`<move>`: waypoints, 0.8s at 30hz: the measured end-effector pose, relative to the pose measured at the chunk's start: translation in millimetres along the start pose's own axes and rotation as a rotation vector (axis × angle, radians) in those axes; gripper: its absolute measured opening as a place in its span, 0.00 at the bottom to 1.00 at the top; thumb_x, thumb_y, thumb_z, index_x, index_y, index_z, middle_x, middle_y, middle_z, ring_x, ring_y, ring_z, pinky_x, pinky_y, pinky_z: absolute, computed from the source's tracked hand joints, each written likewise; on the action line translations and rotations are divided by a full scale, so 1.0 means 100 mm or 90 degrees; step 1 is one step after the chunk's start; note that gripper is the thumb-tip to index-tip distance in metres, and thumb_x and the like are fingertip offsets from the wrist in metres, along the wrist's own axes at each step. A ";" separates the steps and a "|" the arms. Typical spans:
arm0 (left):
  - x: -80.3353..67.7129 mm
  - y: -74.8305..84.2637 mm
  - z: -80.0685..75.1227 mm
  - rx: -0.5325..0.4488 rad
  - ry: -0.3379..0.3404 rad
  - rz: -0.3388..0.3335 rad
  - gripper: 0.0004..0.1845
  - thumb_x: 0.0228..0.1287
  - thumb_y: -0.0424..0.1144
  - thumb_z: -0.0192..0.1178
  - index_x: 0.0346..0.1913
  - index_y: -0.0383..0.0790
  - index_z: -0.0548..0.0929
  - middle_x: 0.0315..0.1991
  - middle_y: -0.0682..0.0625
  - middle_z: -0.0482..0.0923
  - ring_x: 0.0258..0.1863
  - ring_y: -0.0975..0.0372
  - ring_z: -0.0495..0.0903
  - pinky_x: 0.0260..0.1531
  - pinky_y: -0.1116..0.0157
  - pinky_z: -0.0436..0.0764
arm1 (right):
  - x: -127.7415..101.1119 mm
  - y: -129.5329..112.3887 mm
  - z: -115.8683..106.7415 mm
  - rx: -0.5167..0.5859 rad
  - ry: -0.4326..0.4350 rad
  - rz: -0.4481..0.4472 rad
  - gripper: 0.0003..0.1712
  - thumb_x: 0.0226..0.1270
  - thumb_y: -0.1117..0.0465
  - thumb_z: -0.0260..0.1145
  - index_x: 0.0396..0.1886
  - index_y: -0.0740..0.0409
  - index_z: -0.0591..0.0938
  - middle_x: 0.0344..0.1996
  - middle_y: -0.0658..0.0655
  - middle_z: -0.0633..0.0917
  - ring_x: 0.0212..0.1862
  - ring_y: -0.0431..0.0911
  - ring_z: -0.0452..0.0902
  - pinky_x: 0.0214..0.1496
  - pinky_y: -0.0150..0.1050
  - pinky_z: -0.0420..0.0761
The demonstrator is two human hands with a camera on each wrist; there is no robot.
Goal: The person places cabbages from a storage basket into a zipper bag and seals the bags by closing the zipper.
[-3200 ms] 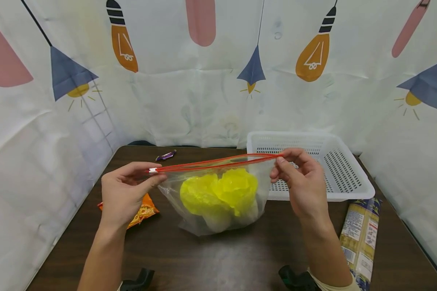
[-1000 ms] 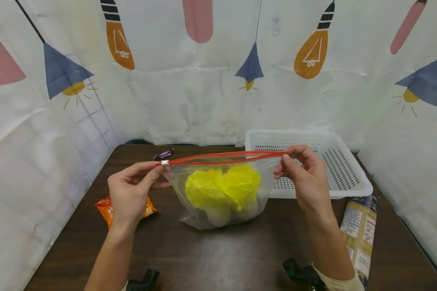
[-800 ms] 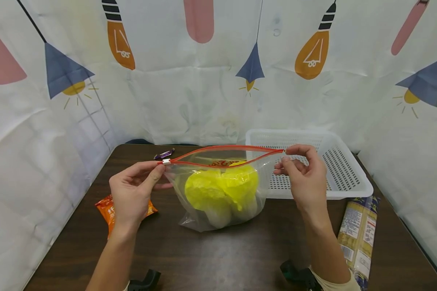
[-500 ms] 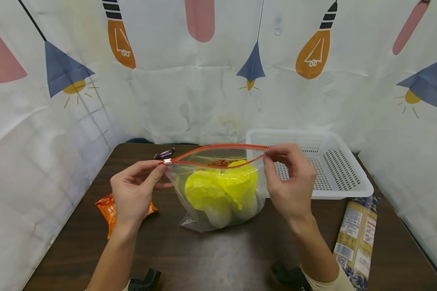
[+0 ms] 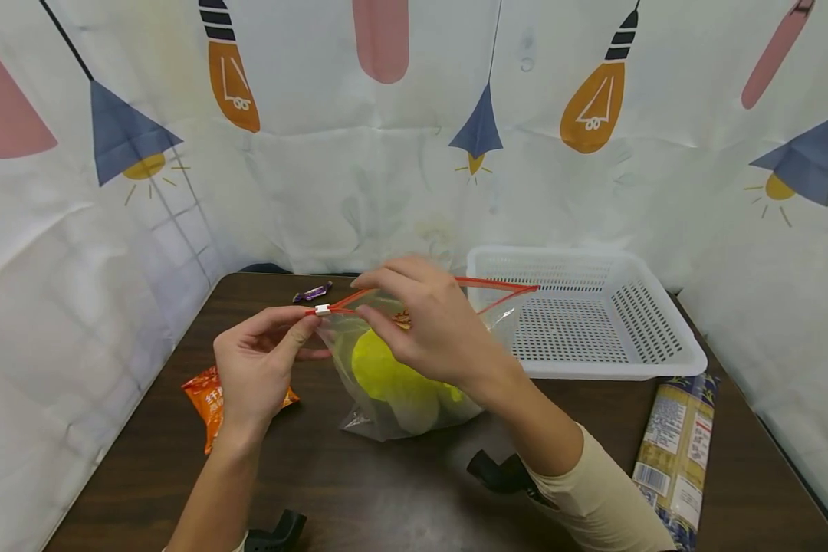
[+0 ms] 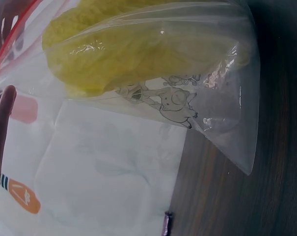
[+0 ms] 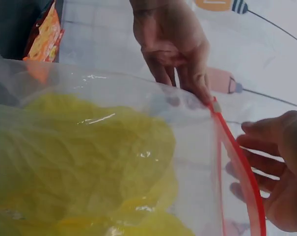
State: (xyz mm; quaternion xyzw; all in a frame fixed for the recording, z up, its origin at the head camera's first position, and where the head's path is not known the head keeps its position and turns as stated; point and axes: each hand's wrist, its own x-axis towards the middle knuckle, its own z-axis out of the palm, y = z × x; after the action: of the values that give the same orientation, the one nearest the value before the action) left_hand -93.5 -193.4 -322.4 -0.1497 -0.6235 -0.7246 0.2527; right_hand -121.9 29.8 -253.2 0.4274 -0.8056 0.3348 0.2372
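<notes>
1. Clear zip bag (image 5: 414, 383) with a yellow leafy vegetable (image 5: 386, 376) inside, standing on the dark tabletop (image 5: 400, 491), bottom resting there and mouth held up in the air.
2. Red zip track (image 5: 497, 285) running roughly left to right along the top, long axis across the body; far right corner hanging free over the basket's edge, mouth gaping a bit.
3. White slider (image 5: 322, 310) sitting at the left end of the track, pinched between the left hand (image 5: 258, 368) thumb and fingers (image 7: 200, 86).
4. Right hand (image 5: 431, 330) reached across over the bag, just beside the slider and well left of the track's free end. Fingers loosely curled near the red strip; can't tell whether actually gripping it or just touching.
5. Left hand the closer of the two to the slider, rest of the track stretching off to the right from there.
6. Around it: white basket (image 5: 655, 360) behind right, orange snack packet (image 5: 203, 395) by the left wrist, purple candy (image 5: 313, 292) at the back, noodle pack (image 5: 676, 452) on the right.
</notes>
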 end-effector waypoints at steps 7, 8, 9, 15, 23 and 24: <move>-0.01 0.02 0.01 0.020 0.001 -0.014 0.07 0.64 0.20 0.66 0.42 0.16 0.85 0.34 0.47 0.91 0.29 0.58 0.91 0.26 0.56 0.89 | 0.19 -0.08 0.13 -0.041 -0.094 -0.017 0.10 0.70 0.59 0.73 0.49 0.54 0.89 0.44 0.47 0.89 0.47 0.41 0.82 0.52 0.32 0.81; -0.01 0.02 0.01 0.019 0.001 -0.013 0.07 0.64 0.20 0.66 0.42 0.15 0.85 0.34 0.47 0.91 0.29 0.58 0.91 0.25 0.56 0.89 | 0.21 -0.08 0.15 -0.043 -0.098 -0.018 0.10 0.70 0.59 0.73 0.48 0.53 0.89 0.43 0.47 0.89 0.46 0.41 0.82 0.50 0.31 0.81; -0.01 0.02 0.01 0.018 0.000 -0.011 0.07 0.64 0.20 0.66 0.42 0.15 0.85 0.34 0.47 0.91 0.29 0.58 0.91 0.25 0.57 0.89 | 0.22 -0.09 0.16 -0.045 -0.101 -0.019 0.09 0.70 0.58 0.73 0.48 0.53 0.89 0.42 0.47 0.88 0.44 0.40 0.81 0.48 0.30 0.80; -0.02 0.01 0.00 0.029 0.003 -0.004 0.07 0.63 0.19 0.67 0.41 0.16 0.85 0.34 0.48 0.91 0.30 0.59 0.91 0.25 0.58 0.89 | 0.23 -0.09 0.24 -0.067 -0.095 -0.035 0.03 0.71 0.59 0.71 0.40 0.52 0.89 0.34 0.47 0.83 0.36 0.40 0.76 0.39 0.28 0.76; -0.01 -0.01 0.01 0.028 0.006 0.033 0.06 0.60 0.16 0.67 0.40 0.16 0.85 0.34 0.46 0.90 0.29 0.59 0.91 0.24 0.59 0.88 | 0.20 -0.09 0.29 -0.125 -0.078 -0.042 0.03 0.73 0.57 0.69 0.37 0.49 0.86 0.30 0.45 0.81 0.30 0.38 0.74 0.32 0.30 0.75; -0.01 -0.01 0.01 0.031 0.007 0.035 0.06 0.60 0.17 0.67 0.40 0.16 0.85 0.34 0.46 0.90 0.29 0.60 0.91 0.24 0.59 0.88 | 0.20 -0.10 0.29 -0.132 -0.077 -0.038 0.03 0.73 0.57 0.68 0.38 0.49 0.85 0.30 0.45 0.81 0.30 0.37 0.75 0.32 0.30 0.75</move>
State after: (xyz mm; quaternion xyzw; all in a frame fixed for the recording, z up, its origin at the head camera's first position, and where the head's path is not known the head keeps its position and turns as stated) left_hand -93.0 -192.2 -323.8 -0.1571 -0.6350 -0.7028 0.2796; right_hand -126.8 -5.9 -255.9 0.4438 -0.8356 0.2162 0.2409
